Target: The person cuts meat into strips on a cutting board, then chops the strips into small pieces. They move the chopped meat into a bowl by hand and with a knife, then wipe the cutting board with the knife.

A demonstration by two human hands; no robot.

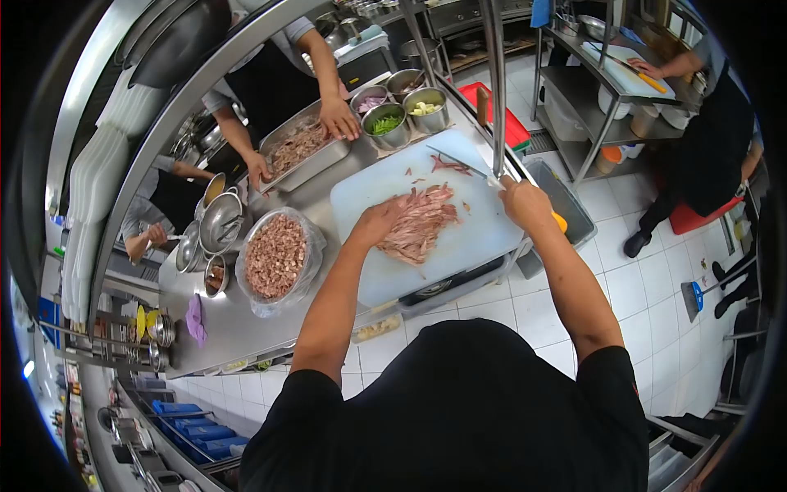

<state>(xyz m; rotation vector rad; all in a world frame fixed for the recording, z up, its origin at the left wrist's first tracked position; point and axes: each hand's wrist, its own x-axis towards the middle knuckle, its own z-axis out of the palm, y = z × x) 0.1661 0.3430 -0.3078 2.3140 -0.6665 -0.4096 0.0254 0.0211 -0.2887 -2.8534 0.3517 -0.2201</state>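
Observation:
A pile of sliced, pinkish-brown meat lies on the white cutting board, with smaller scraps near the board's far edge. My left hand rests on the left side of this pile, fingers spread over the slices; the fingertips are partly lost among them. In my right hand is a knife, gripped by the handle at the board's right edge. Its blade points away to the left over the far part of the board, near a few meat strips.
Left of the board stands a plastic-lined bowl of diced meat. Metal pots of chopped greens and pale cubes sit behind. Across the counter, a person's hands touch a steel tray. A metal post rises near my right hand.

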